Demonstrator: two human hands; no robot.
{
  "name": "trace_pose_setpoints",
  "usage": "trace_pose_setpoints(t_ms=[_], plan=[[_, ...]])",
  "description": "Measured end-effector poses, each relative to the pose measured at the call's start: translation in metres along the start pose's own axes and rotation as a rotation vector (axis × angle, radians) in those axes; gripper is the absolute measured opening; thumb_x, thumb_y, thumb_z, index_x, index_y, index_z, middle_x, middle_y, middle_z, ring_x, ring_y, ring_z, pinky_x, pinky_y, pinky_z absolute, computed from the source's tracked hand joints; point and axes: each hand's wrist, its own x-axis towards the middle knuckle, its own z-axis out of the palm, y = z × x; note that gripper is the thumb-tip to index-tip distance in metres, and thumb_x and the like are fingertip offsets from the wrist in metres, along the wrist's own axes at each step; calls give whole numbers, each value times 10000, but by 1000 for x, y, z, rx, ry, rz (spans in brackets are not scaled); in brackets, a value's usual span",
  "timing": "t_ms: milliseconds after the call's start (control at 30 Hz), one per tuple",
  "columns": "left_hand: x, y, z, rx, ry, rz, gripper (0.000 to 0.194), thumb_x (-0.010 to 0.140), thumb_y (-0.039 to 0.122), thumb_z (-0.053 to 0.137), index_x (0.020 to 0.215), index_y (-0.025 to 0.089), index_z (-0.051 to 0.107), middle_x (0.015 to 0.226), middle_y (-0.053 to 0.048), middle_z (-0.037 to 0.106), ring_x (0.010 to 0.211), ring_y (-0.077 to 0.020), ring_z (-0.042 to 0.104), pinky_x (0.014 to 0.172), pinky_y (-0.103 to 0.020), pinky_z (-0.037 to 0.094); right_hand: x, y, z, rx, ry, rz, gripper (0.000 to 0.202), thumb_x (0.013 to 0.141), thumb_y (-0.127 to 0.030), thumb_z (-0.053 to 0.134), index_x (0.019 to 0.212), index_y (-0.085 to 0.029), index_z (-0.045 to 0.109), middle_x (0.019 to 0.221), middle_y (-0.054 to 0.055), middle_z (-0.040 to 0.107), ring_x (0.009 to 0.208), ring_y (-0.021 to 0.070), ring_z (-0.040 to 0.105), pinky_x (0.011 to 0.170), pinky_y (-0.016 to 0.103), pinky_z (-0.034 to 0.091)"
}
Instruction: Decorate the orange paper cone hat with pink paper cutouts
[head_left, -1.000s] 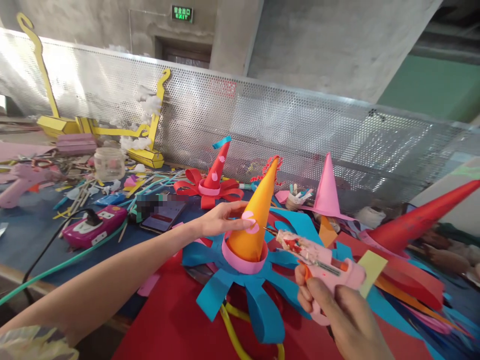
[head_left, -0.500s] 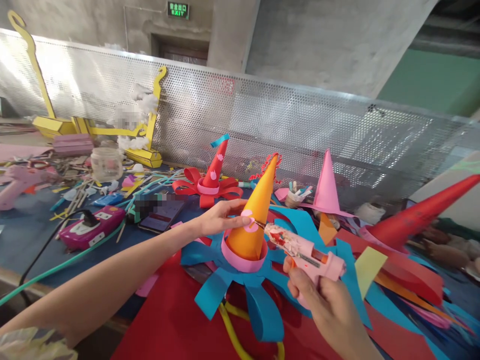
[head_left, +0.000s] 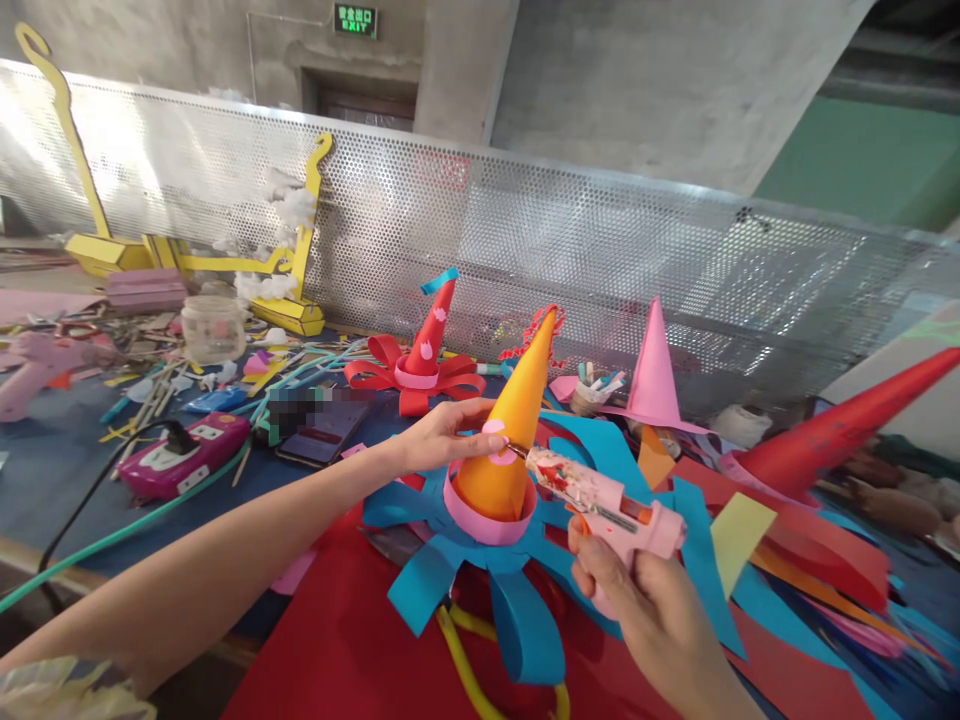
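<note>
An orange-yellow paper cone (head_left: 517, 400) stands inside a pink band (head_left: 491, 528) with looped blue paper strips (head_left: 525, 615) spreading round it. My left hand (head_left: 442, 435) is closed on the cone's left side, its thumb on a pink paper cutout (head_left: 496, 440) lying against the cone. My right hand (head_left: 637, 600) is wrapped round the handle of a pink glue gun (head_left: 600, 500). The gun's nozzle points left and meets the cutout's right edge, near my left thumb tip.
Behind stand a red cone hat (head_left: 431, 330) and a pink cone (head_left: 654, 370); a long red cone (head_left: 847, 430) leans at right. A purple power strip (head_left: 184, 455), a phone (head_left: 322, 430) and a jar (head_left: 214, 330) lie left. Red paper (head_left: 322, 640) is in front.
The glue gun and my right hand have shifted very slightly left. My left hand keeps its place on the cone.
</note>
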Motion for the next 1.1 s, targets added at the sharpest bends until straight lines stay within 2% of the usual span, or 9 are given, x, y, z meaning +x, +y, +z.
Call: trace_pose_setpoints(t_ms=[133,400,600,833,1000,1100], plan=[[0,1,0,-2,-4,-7,444,853,398,662,1221,157,601,1179,-114,658,1082,-255,617,927,-378,496,0,2,1,15,0,7,426,873,-577,528,655,-212,560,621,-1,533,589,157,471,569,274,399],[0,0,1,-40,-4,-17,449,851,400,664,1224,159,596,1195,-124,662,1102,-271,623,928,-383,501,1,4,0,-29,-22,-36,431,880,-569,517,618,-227,503,594,-1,518,571,160,496,527,262,419],[0,1,1,-55,-5,-17,447,850,392,668,1222,154,597,1204,-129,660,1108,-275,623,932,-387,499,2,2,1,-38,4,-106,397,874,-554,529,667,-218,562,568,-10,531,517,153,502,488,252,458],[1,2,2,-47,6,-23,438,834,394,683,1188,147,614,1173,-124,675,1084,-268,633,943,-397,491,-1,-3,4,-28,32,-89,414,854,-555,550,610,-222,517,569,-10,519,516,143,458,507,256,455],[0,5,2,2,23,-27,448,836,401,673,1203,152,609,1173,-116,675,1067,-258,636,944,-391,485,-3,-4,2,4,66,-38,390,826,-577,584,736,-198,597,597,-12,514,548,152,454,533,271,436],[-1,9,4,71,50,-31,416,841,411,655,1163,150,621,1144,-103,675,1049,-252,630,900,-362,497,-6,-3,-1,35,47,9,424,850,-595,548,740,-190,610,600,-7,515,553,155,466,514,273,405]])
